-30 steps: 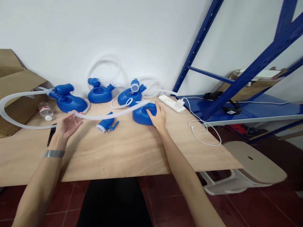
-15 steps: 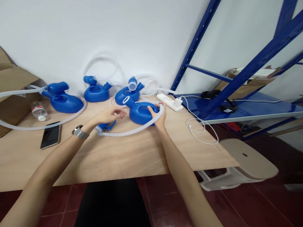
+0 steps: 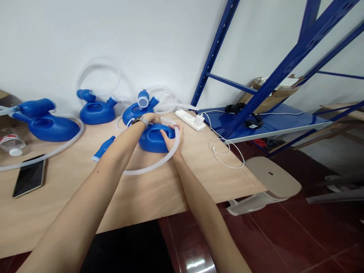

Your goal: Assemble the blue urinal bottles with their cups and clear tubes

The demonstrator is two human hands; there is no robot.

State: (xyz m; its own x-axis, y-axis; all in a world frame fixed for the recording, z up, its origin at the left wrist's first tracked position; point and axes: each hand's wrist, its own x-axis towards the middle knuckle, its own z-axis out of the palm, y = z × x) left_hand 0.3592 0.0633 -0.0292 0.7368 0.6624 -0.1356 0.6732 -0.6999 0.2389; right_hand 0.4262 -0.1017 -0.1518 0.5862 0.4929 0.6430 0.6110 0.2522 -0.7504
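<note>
A blue plastic urinal bottle [image 3: 152,143] with a loop handle rests on the wooden table [image 3: 159,193] in front of me. My right hand [image 3: 173,138] grips its right end, thumb at the handle, with a translucent hose [image 3: 148,168] curving around under the fingers. Across the bottle's far left side reaches my left hand [image 3: 153,118], wearing a wristwatch [image 3: 140,120]; its fingers are mostly hidden behind the bottle, near the hose. A blue funnel-like mouthpiece [image 3: 104,149] lies left of my left forearm. Behind stands another blue bottle [image 3: 129,113] with a white-rimmed mouthpiece.
Two more blue bottles, one by the wall [image 3: 98,113] and one farther left [image 3: 54,129], stand with hoses. A phone [image 3: 30,178] and clear plastic bottle [image 3: 13,142] lie left. A power strip [image 3: 189,119] with a white cable, blue shelving [image 3: 273,125] and a stool [image 3: 273,178] are right.
My left hand has moved from left of the bottle, over its neck, to its far side. My right hand keeps its grip. The view has turned to the right.
</note>
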